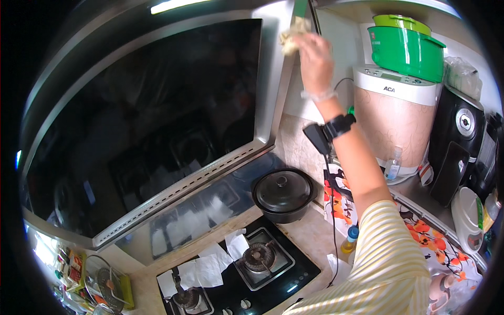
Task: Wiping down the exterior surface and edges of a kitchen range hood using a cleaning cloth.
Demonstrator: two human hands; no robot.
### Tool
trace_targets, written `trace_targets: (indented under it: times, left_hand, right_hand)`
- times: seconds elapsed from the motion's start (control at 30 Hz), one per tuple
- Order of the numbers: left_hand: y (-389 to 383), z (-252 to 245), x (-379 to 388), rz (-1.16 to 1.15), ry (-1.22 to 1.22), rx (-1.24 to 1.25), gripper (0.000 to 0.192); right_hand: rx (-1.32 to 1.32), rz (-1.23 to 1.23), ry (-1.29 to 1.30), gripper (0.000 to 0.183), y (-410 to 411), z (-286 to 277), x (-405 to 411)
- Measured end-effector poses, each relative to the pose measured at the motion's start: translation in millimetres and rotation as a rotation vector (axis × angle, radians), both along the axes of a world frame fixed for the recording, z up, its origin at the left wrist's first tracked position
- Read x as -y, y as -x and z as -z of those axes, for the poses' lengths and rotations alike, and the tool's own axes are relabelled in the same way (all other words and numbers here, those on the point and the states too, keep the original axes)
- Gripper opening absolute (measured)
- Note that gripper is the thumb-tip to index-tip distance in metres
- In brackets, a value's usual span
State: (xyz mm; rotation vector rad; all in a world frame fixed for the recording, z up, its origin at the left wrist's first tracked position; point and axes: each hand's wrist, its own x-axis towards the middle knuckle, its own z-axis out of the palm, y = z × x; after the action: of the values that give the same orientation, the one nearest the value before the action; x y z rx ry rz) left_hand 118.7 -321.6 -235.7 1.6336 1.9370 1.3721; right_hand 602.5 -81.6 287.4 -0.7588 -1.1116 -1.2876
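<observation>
My right hand (317,59) is raised at the top of the head view, its fingers closed on a crumpled, pale yellowish cloth (293,37). The cloth is slightly blurred and lies against the right side edge of a stainless-steel range hood (271,59). The hood's large dark glass panel (157,118) fills the upper left. On the right wrist are a clear band and a black strap with a device and a cable. My left hand is out of view. Below the hood is a black gas hob (295,271), with white paper sheets (210,264) lying along its back.
A black lidded pot (283,193) stands behind the hob at the right. Further right are a bread maker (393,118) with green containers (407,51) on top, and a black appliance (453,134). An oil bottle (349,240) stands near my arm. A rack with pan lids (110,287) is at lower left.
</observation>
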Motion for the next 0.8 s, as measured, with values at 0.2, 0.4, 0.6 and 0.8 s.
trace_targets:
  times: [0.2,0.4,0.6,0.8]
  left_hand:
    - [-3.7,-9.8,-2.8,0.000,0.037,0.040,0.029]
    - [-10.8,-29.8,-2.4,0.014,0.047,0.132,0.029]
    - [1.1,1.6,-6.4,-0.065,0.012,0.307,0.026]
    - [13.4,-1.9,20.0,-0.116,0.073,0.231,0.026]
  right_hand:
    - [-0.114,-0.161,0.015,0.022,14.1,53.5,-33.3]
    - [-0.061,-0.216,0.300,0.018,17.8,121.0,-57.6]
    - [0.213,0.032,0.216,0.017,26.6,89.4,-64.6]
    - [0.266,0.131,0.544,0.024,56.6,161.2,-106.0]
